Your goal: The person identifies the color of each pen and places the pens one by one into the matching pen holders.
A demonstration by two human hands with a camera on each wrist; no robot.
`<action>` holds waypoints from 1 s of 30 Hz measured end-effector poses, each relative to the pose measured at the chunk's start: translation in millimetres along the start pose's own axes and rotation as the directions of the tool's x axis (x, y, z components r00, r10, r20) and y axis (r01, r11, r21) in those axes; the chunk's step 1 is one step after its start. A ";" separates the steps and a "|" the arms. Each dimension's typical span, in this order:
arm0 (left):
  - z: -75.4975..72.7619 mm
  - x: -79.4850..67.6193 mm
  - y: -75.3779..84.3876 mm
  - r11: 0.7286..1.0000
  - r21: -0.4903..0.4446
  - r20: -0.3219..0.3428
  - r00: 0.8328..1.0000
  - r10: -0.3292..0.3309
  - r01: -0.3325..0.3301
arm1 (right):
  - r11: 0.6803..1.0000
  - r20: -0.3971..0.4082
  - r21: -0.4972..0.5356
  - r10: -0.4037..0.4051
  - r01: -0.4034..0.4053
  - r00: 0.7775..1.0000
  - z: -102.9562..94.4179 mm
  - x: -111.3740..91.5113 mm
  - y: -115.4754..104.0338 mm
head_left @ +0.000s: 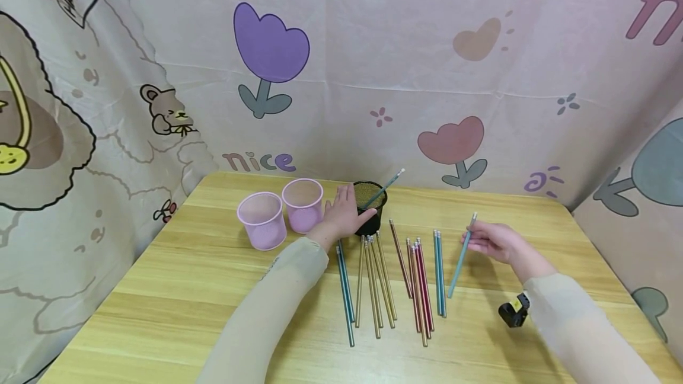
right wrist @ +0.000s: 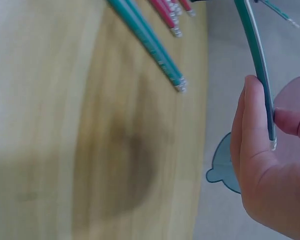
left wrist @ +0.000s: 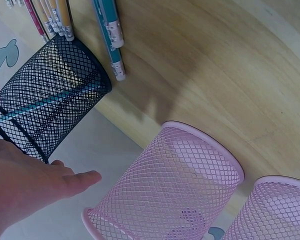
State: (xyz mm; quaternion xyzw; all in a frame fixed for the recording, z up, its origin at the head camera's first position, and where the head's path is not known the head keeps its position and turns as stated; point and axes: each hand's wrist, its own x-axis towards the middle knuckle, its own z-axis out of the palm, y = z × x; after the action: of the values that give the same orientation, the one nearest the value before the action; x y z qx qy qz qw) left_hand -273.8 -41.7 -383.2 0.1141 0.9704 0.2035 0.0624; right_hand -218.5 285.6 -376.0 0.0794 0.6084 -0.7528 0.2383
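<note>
Pencil (head_left: 462, 259), teal and white-ended, is pinched near its eraser by the thumb and fingers of the right hand (head_left: 496, 240); it slants at the right side of the worktop (head_left: 160, 301), eraser end up, and I cannot tell whether its lower end touches the wood. The left hand (head_left: 344, 211) has its fingers extended and thumb spread apart, just beside the black cup (head_left: 367, 225); whether it touches the mesh I cannot tell. That cup stands upright towards the back and holds a teal pencil (head_left: 388, 185), which leans against the rim with its eraser end sticking out to the right; the left wrist view shows its shaft through the mesh. Left of the hand stand two pink cups, both upright and close together: the farther one (head_left: 303, 214) near the black cup, the nearer one (head_left: 267, 233) to its left. In front of the black cup a group of gold pencils (head_left: 372, 289) lies on the wood, with two dark teal ones (head_left: 344, 296) to their left. To their right come a single brownish-red pencil (head_left: 401, 259), a bunch of red pencils (head_left: 425, 286) with gold among them, then a teal pair (head_left: 437, 272). Behind hangs a printed cloth (head_left: 373, 34).
</note>
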 end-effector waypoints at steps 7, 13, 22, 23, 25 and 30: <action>-0.9 -0.8 -0.7 1.000 0.003 0.000 1.000 -0.002 0.002 | 0.986 -0.031 0.137 -0.088 0.092 0.996 6.2 1.6 -14.5; -0.9 -0.7 -1.1 1.000 0.009 -0.004 1.000 -0.003 0.003 | 0.928 -0.162 0.303 -0.173 0.216 0.971 22.9 8.5 -32.0; -0.2 0.0 -0.4 1.000 0.008 0.007 1.000 -0.004 0.004 | 0.871 -0.406 0.301 -0.253 0.390 0.878 68.1 17.5 -55.4; -0.2 0.1 -0.3 1.000 0.011 0.008 1.000 -0.002 0.002 | 0.870 -0.420 0.293 -0.256 0.397 0.871 72.9 19.1 -57.0; -0.3 0.2 0.0 1.000 0.025 0.009 1.000 0.002 -0.002 | 0.870 -0.430 0.275 -0.270 0.410 0.862 81.3 23.1 -59.8; 0.0 0.4 0.9 0.998 0.063 0.003 1.000 0.000 0.000 | 0.854 -0.458 0.278 -0.285 0.440 0.842 96.7 33.7 -63.0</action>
State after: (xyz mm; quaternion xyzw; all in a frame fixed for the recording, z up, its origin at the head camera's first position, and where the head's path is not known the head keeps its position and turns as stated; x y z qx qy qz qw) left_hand -274.0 -40.8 -382.8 0.1163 0.9762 0.1728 0.0602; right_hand -260.2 193.8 -310.7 0.1564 0.4938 -0.8533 -0.0603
